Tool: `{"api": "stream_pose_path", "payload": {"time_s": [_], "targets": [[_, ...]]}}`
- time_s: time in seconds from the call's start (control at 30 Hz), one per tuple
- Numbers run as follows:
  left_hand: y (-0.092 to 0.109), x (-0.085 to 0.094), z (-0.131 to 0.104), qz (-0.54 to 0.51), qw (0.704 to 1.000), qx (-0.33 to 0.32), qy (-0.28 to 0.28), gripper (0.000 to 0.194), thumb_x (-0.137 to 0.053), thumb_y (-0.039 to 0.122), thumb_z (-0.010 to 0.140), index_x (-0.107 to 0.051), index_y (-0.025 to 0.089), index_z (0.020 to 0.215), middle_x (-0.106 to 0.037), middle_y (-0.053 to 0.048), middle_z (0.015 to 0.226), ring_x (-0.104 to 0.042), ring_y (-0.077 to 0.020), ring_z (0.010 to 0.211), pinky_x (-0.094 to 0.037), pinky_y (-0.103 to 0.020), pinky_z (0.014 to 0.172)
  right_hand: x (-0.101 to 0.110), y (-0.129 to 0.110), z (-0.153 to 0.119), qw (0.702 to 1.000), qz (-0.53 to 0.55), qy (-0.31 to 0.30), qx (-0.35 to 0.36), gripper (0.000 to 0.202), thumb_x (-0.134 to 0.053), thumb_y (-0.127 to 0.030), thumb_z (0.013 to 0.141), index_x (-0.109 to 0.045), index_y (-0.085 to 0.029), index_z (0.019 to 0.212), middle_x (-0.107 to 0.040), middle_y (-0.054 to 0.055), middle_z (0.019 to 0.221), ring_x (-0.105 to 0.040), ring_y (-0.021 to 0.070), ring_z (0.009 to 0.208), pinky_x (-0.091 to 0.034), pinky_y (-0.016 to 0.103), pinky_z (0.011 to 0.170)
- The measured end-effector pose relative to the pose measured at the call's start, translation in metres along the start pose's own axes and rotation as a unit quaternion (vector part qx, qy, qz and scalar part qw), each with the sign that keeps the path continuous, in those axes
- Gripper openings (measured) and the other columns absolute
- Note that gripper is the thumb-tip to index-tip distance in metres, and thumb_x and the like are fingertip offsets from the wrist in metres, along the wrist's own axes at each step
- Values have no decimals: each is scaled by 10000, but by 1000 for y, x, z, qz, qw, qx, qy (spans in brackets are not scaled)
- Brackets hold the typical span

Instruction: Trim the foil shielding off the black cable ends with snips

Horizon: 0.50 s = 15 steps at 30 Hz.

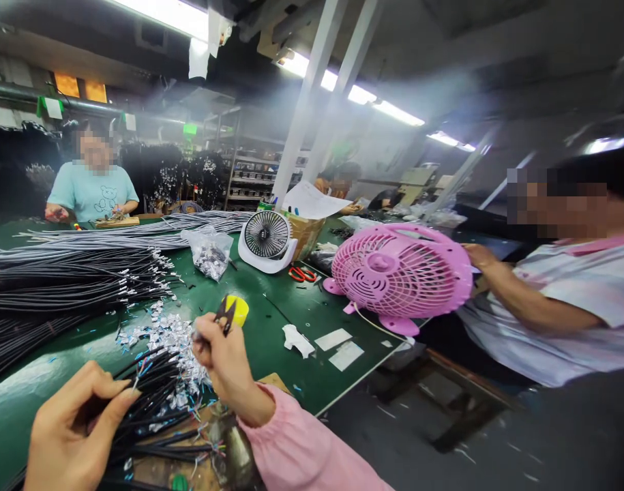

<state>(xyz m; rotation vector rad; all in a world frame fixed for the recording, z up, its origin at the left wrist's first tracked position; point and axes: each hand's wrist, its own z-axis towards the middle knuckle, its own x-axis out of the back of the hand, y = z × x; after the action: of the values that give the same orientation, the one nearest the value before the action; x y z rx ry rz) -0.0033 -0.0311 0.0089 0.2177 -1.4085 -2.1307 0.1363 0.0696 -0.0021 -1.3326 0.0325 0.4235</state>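
My left hand [79, 423] is closed at the lower left, thumb and forefinger pinching the stripped end of a cable [144, 368]. Thin blue, red and white wires fan out at that end. To the right of it, my right hand [222, 361] is wrapped round a small pair of dark snips [226, 315], whose pointed blades show above the fist. Below and between both hands lies a bunch of black cables [163, 443] with coloured wire ends. Silvery foil scraps and blue bits [181, 348] are heaped just behind them.
Long black cables [61, 293] cover the table's left side. Nearby are a bag of parts [209, 256], a white fan [266, 239], a yellow tape roll [239, 310], red-handled scissors [302, 274] and a pink fan [398, 269]. One person sits at right; others work beyond.
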Motion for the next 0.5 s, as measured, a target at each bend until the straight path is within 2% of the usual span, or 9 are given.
{"api": "stream_pose_path", "payload": {"time_s": [0.1,0.2,0.37,0.5], "targets": [[3,2,0,2,999,37,1,459,-795,632,646,-592,242,515,-455,62,537,-425,-110,480,-305,-224,402,1,1,-9,995,-73,-57,45,325,-687,-421,747,-560,-180,571,-474,-31,508,-363,85,470,-318,213,439],[5,3,0,11,999,44,-14,484,-770,671,653,-607,240,504,-479,59,516,-442,-107,470,-319,-221,415,-2,1,-20,986,-112,-96,75,217,-757,-372,700,-653,-193,635,-584,10,594,-446,123,539,-393,254,506],[7,3,2,27,998,36,-39,456,-757,645,674,-629,249,488,-507,53,485,-457,-112,451,-320,-224,410,-1,1,-24,964,-188,-135,130,188,-661,-372,814,-649,-227,696,-644,33,682,-533,163,600,-442,292,564],[10,2,1,31,997,46,-57,446,-745,653,677,-658,255,496,-521,43,466,-470,-124,428,-326,-224,373,0,2,-21,942,-235,-159,180,194,-653,-247,826,-586,-232,644,-653,30,668,-578,170,623,-479,296,610]]}}
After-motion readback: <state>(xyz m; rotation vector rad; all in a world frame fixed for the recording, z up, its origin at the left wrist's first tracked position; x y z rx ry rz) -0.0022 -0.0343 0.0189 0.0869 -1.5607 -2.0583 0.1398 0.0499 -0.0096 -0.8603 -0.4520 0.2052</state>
